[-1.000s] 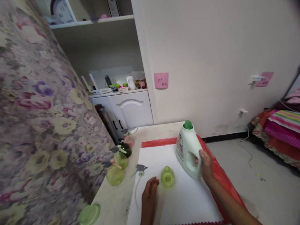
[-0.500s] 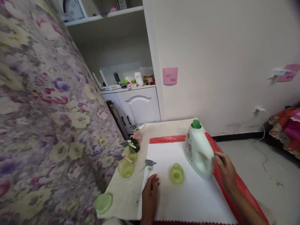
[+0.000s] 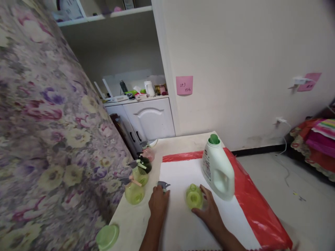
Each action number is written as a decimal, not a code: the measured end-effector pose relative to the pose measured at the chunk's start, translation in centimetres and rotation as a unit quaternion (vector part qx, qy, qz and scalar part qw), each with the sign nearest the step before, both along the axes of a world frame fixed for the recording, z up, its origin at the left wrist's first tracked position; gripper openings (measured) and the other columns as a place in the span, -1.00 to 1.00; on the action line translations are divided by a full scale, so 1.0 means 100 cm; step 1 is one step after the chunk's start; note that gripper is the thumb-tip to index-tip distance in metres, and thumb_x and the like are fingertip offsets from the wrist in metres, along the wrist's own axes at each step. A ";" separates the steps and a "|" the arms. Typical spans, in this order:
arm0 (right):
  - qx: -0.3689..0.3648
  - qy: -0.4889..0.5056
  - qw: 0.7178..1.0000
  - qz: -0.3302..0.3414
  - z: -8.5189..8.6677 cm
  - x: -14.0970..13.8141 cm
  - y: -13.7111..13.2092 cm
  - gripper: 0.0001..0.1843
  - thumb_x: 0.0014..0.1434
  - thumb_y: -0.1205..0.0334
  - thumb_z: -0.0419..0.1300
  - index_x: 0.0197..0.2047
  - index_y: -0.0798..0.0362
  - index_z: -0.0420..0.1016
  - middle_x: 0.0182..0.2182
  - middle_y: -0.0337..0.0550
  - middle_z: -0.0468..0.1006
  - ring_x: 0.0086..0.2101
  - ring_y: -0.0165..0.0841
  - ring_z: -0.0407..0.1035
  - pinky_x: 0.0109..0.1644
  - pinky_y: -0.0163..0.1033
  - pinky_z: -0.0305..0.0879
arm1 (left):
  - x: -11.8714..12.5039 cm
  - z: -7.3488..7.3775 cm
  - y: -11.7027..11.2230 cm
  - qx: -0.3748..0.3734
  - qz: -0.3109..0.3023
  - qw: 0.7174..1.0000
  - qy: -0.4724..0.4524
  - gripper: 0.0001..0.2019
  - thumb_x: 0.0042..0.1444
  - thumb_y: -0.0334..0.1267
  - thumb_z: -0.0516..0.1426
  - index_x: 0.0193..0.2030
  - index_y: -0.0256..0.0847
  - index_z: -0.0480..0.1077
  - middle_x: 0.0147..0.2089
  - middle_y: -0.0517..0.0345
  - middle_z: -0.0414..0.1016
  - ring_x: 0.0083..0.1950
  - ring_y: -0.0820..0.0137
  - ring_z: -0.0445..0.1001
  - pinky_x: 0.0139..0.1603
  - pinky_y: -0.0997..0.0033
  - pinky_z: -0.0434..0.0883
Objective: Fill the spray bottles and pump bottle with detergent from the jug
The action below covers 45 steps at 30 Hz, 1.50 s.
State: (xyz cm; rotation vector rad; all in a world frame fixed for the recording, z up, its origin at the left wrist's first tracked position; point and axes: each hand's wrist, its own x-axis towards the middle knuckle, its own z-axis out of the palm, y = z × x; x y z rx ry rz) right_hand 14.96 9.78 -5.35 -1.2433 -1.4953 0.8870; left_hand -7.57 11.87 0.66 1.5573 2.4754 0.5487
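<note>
A small green spray bottle without its head (image 3: 194, 196) stands on a white sheet (image 3: 180, 223). My right hand (image 3: 208, 211) wraps round its right side. My left hand (image 3: 158, 204) is closed over the grey spray head (image 3: 164, 185) lying at the sheet's left edge. A white detergent jug with a green cap (image 3: 218, 168) stands upright just behind the right hand, untouched.
Several green and pink spray bottles (image 3: 137, 182) line the table's left edge by a floral curtain (image 3: 47, 132). A green lid (image 3: 107, 236) lies near the front corner. Red plastic (image 3: 258, 216) covers the table's right side. A white cabinet (image 3: 146, 118) stands behind.
My right hand let go of the jug and moved left onto the small green bottle. My left hand moved forward onto the spray head.
</note>
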 end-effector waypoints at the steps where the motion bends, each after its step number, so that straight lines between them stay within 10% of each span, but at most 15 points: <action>1: -0.003 0.000 1.000 -0.004 -0.004 -0.003 0.002 -0.10 -0.14 0.28 0.31 0.26 0.01 0.08 0.19 0.02 0.28 0.19 -0.09 0.20 0.26 0.01 0.17 | -0.001 0.000 0.002 -0.010 0.001 1.000 0.008 -0.75 0.06 -0.14 0.09 -0.14 -0.19 0.39 -0.05 -0.11 0.48 -0.09 0.06 0.50 -0.14 0.15 0.36; 10: -0.005 -0.055 0.998 -0.043 -0.013 -0.013 0.002 -0.12 -0.16 0.26 0.32 0.25 0.05 0.13 0.20 0.03 0.32 0.20 -0.03 0.20 0.30 0.03 0.12 | -0.006 0.019 0.005 0.011 0.006 1.000 -0.028 -0.91 -0.02 -0.20 0.13 -0.41 -0.15 0.37 -0.34 -0.02 0.56 -0.21 0.08 0.52 -0.24 0.22 0.33; 18: 0.016 -0.046 0.998 -0.047 -0.014 -0.013 0.001 -0.18 -0.15 0.25 0.30 0.22 -0.02 0.15 0.14 -0.02 0.38 0.15 -0.03 0.25 0.26 0.05 0.18 | 0.015 0.090 -0.012 0.191 -0.039 0.955 -0.222 -0.66 0.03 0.09 0.11 -0.30 -0.18 0.38 -0.58 0.33 0.29 -0.56 0.41 0.33 -0.52 0.46 0.28; 25: -0.002 -0.046 0.998 -0.044 -0.007 -0.012 0.001 -0.17 -0.18 0.26 0.30 0.20 0.00 0.18 0.13 -0.02 0.39 0.15 -0.04 0.26 0.26 0.01 0.17 | 0.060 0.146 -0.015 0.335 -0.080 0.876 -0.339 -0.61 0.09 0.04 0.14 -0.07 -0.18 0.31 -0.50 0.36 0.30 -0.48 0.52 0.34 -0.42 0.56 0.34; 29: -0.007 -0.044 0.998 -0.046 -0.005 -0.012 0.002 -0.17 -0.19 0.28 0.30 0.20 0.02 0.18 0.13 -0.01 0.39 0.14 -0.04 0.26 0.25 -0.01 0.18 | 0.081 0.141 -0.015 0.351 -0.104 0.847 -0.384 -0.65 0.06 -0.05 0.21 -0.07 -0.17 0.34 -0.48 0.35 0.30 -0.44 0.49 0.33 -0.38 0.54 0.36; 45: 0.007 -0.056 0.997 -0.048 -0.010 -0.012 0.005 -0.16 -0.19 0.32 0.30 0.21 0.05 0.18 0.14 -0.02 0.39 0.13 -0.08 0.26 0.24 -0.01 0.19 | 0.098 0.112 -0.015 0.328 -0.134 0.876 -0.328 -0.72 0.08 -0.13 0.21 -0.08 -0.12 0.37 -0.25 0.19 0.47 -0.29 0.41 0.40 -0.23 0.44 0.38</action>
